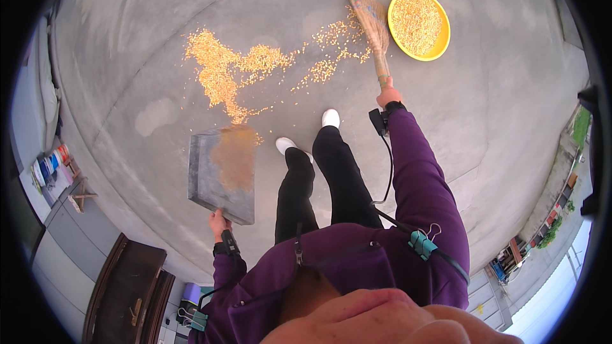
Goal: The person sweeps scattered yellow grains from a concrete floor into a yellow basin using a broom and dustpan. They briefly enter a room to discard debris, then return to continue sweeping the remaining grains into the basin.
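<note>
My right hand (389,94) is closed round the handle of a straw hand broom (373,22), whose bristles rest on the floor between scattered grain and a yellow basin. Yellow kernels, which look like corn, fill much of the basin (440,46). At the lower left, my left hand (220,222) grips the near edge of a grey metal dustpan (203,164). A brown patch marks the dustpan's surface, and its far edge lies by the tail of the spilled kernels (220,70). The spill spreads from there up and across toward the broom.
My feet in white shoes (330,118) stand on the grey concrete floor (153,44) between dustpan and broom. A dark brown door (127,286) is at the lower left, with a small wooden stool (81,196) beyond it. Potted plants (549,232) line the right edge.
</note>
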`<move>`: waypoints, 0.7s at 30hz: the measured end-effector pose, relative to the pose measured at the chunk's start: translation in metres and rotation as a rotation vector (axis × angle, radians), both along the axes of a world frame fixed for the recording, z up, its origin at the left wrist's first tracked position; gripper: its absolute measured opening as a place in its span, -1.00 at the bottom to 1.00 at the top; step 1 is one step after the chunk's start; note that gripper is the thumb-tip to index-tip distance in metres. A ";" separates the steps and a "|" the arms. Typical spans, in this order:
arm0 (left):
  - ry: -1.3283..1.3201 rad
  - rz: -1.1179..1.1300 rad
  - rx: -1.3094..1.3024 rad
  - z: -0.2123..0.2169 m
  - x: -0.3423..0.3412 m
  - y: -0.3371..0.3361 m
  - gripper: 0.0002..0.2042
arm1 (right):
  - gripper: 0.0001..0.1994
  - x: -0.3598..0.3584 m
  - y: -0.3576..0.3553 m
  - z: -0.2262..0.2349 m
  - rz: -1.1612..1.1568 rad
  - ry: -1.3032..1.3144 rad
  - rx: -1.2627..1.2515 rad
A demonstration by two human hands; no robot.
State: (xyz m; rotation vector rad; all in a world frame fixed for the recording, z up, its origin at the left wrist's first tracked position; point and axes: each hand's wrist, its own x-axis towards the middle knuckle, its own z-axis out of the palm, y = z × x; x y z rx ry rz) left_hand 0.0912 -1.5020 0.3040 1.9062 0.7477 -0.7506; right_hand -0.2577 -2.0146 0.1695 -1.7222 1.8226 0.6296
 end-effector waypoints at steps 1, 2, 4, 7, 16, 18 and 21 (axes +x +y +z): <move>-0.011 -0.028 0.025 0.000 0.001 -0.003 -0.91 | -0.30 0.006 0.008 -0.010 0.013 -0.010 0.057; -0.009 -0.043 0.027 0.001 0.001 -0.004 -0.92 | -0.29 0.013 0.021 -0.016 0.023 -0.002 0.096; 0.005 -0.065 0.042 0.001 0.001 -0.006 -0.92 | -0.29 0.021 0.060 -0.019 0.036 -0.061 0.174; 0.022 -0.080 0.062 0.003 0.001 -0.007 -0.91 | -0.29 0.022 0.119 0.003 0.075 -0.162 0.238; 0.011 -0.086 0.010 0.025 0.002 -0.017 -0.88 | -0.27 -0.032 0.199 0.102 0.233 -0.175 0.257; 0.012 -0.083 -0.022 0.030 0.004 -0.021 -0.87 | -0.26 -0.056 0.201 0.114 0.238 -0.090 0.221; 0.003 -0.108 -0.020 0.034 0.005 -0.028 -0.86 | -0.25 -0.081 0.189 0.117 0.158 -0.007 0.152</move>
